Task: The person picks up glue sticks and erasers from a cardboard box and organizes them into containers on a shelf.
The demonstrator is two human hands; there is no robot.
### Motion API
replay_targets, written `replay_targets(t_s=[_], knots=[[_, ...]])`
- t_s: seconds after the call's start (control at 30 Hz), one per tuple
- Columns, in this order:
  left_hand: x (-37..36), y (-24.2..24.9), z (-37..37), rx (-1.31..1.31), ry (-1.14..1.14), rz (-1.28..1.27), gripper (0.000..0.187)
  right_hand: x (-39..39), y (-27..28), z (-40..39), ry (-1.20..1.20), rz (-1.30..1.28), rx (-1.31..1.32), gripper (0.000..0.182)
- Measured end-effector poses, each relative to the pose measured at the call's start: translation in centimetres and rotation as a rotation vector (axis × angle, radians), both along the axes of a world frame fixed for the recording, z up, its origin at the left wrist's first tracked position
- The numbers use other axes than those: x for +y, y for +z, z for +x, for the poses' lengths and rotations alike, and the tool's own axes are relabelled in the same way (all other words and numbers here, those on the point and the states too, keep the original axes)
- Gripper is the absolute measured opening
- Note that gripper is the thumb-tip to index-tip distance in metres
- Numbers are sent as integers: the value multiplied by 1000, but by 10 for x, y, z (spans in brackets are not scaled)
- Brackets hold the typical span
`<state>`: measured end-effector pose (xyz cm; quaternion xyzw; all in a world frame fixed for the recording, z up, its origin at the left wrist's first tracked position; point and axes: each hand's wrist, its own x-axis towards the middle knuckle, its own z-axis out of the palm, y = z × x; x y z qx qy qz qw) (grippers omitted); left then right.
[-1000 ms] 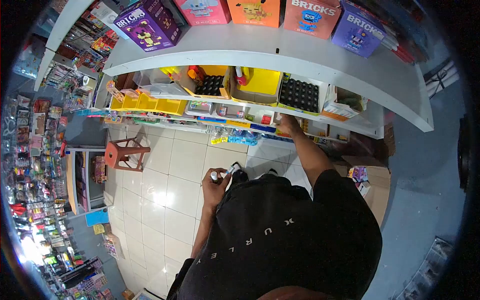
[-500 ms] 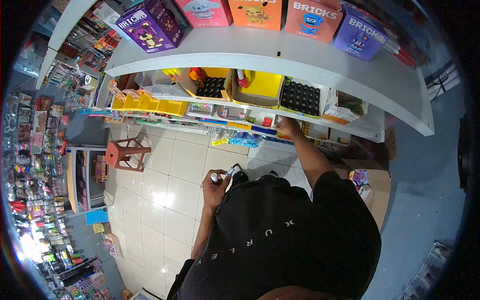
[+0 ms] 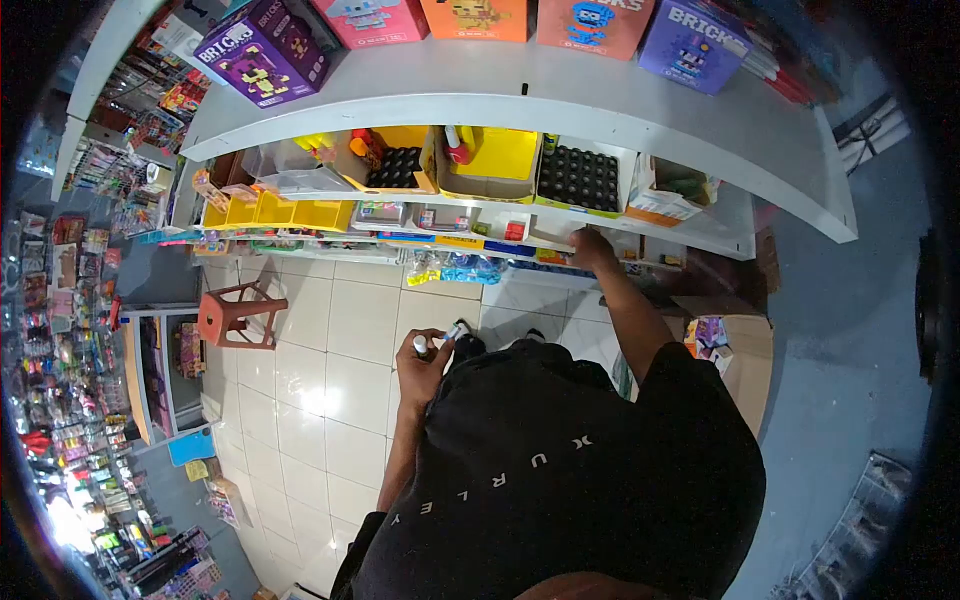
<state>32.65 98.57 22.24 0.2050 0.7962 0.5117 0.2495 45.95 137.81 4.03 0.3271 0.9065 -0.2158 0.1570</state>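
My left hand (image 3: 422,372) is held low over the floor, its fingers closed around white pen-like sticks. One white stick (image 3: 420,345) shows its rounded end, and another white stick (image 3: 453,332) pokes out by the fingertips. On the right, my right hand (image 3: 592,250) reaches to the lower shelf, at the front of a pale tray compartment (image 3: 555,229). Its fingers are too small and partly hidden to show whether they hold anything. Just left of that hand, a small red item (image 3: 515,231) sits in the neighbouring compartment.
Brick toy boxes (image 3: 590,25) line the top shelf (image 3: 420,90). Below it stand a black holed pen rack (image 3: 578,177), a yellow display box (image 3: 490,165) and yellow bins (image 3: 275,210). A red-brown stool (image 3: 240,315) is at left, an open carton (image 3: 745,365) at right.
My right hand has moved to the right along the shelf, farther from the small red item. My left hand keeps its hold on the white sticks. The whole view has shifted slightly.
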Motion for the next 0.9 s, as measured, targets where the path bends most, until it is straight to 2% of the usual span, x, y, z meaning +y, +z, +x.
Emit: replay_targets(t_s=[0.17, 0.37, 0.47, 0.57, 0.77, 0.9], knots=[[5, 0, 1, 36, -64, 8, 15, -9, -14, 8, -64, 88, 150, 39], [6, -4, 3, -34, -34, 97, 16, -12, -6, 0, -113, 66, 109, 40], [4, -14, 1, 35, -47, 135, 15, -10, -6, -2, -80, 52, 33, 41], [1, -16, -2, -4, -89, 22, 25, -10, 2, -7, -74, 54, -59, 45], [2, -12, -3, -7, -79, 33, 24, -14, 14, -5, -72, 94, -15, 49], [6, 0, 0, 95, -79, 19, 20, -11, 16, -9, -66, 34, -168, 57]])
